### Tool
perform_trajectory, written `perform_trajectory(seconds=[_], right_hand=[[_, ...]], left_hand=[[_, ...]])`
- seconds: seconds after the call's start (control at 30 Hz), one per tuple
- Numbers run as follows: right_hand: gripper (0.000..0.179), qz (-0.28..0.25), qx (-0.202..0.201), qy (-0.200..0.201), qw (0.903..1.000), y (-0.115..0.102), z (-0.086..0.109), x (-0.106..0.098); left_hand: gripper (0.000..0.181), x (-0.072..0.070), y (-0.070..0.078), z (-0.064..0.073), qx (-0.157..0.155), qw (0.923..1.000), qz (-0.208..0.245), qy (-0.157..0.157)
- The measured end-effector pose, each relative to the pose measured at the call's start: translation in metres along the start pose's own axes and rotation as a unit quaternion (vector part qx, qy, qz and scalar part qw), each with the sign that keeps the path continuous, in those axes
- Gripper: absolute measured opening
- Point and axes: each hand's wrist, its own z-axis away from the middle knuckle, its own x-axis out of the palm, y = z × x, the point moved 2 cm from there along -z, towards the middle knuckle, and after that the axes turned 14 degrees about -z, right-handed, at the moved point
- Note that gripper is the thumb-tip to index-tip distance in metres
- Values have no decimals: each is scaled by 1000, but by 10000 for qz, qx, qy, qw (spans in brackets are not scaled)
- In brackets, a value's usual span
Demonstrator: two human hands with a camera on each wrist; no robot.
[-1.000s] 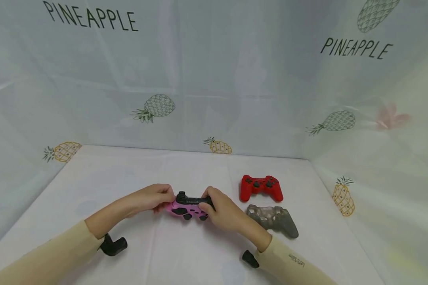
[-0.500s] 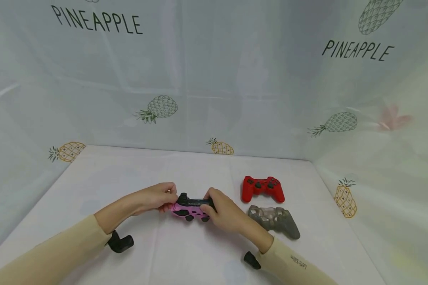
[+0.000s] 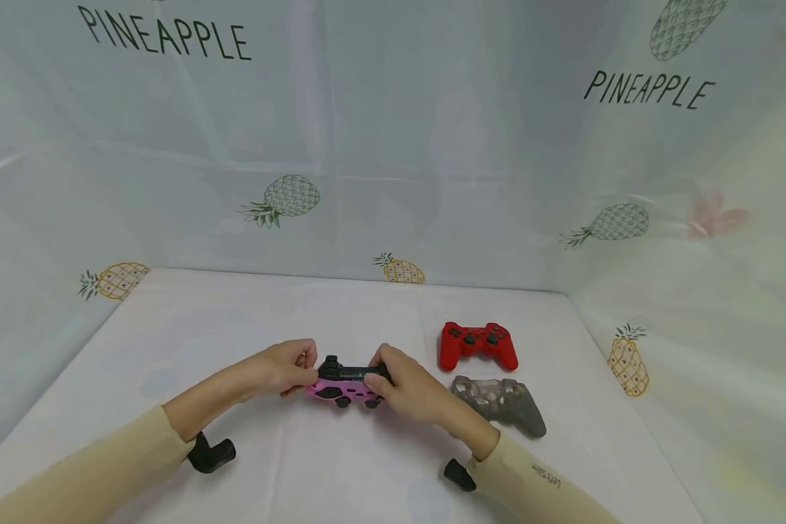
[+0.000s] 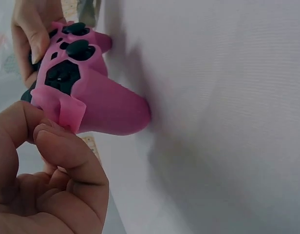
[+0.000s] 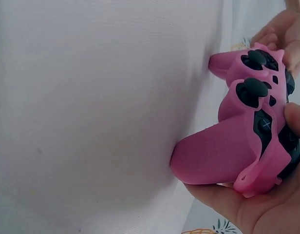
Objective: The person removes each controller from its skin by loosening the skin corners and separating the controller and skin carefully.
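Note:
A black game controller [image 3: 350,372] wears a pink silicone cover [image 4: 111,105] over its face and handles. Its black rear edge shows bare in the head view. My left hand [image 3: 282,369] pinches a loose flap of the cover between thumb and forefinger, at the controller's left shoulder. On the other end, my right hand [image 3: 409,386] grips the controller, thumb on the black edge. In the right wrist view, the cover's edge [image 5: 259,183] bulges away from the controller near my palm. The handle tips stand close to the white table.
A red controller [image 3: 478,346] lies to the right, farther back. A translucent grey cover or controller [image 3: 501,404] lies just right of my right hand. White sheeting [image 3: 393,145] with pineapple prints rises behind the table [image 3: 340,473]. Black camera mounts [image 3: 211,453] hang beneath both wrists.
My left fingers have shifted slightly at the cover's corner, the thumb now lower along its edge. The controller and my right hand stay in nearly the same place.

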Motion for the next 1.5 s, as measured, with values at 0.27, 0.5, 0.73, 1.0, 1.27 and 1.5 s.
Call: perform_trajectory(seconds=[0.27,0.5,0.73,1.0,1.27,1.5], right_hand=[[16,66,50,10,10000,-1,-6,-5],[16,84,44,29,10000,0,-5,-9],[19,-29,104,60,9999,3,-9,-9],[36,-71,148,159,9997,8,-10,-10],[50,-45,183,270,9995,13,-1,-16],[61,-62,96,286,9995,17,16,-25]], left_hand=[[16,4,-7,0,180,9996,-139,155],[16,6,-9,-5,251,9992,-260,166],[13,12,-25,-11,257,9994,232,15],[33,8,-29,-9,547,9973,393,293],[61,8,-14,-7,1640,9804,-559,933],[50,13,-15,-8,1806,9710,-920,1265]])
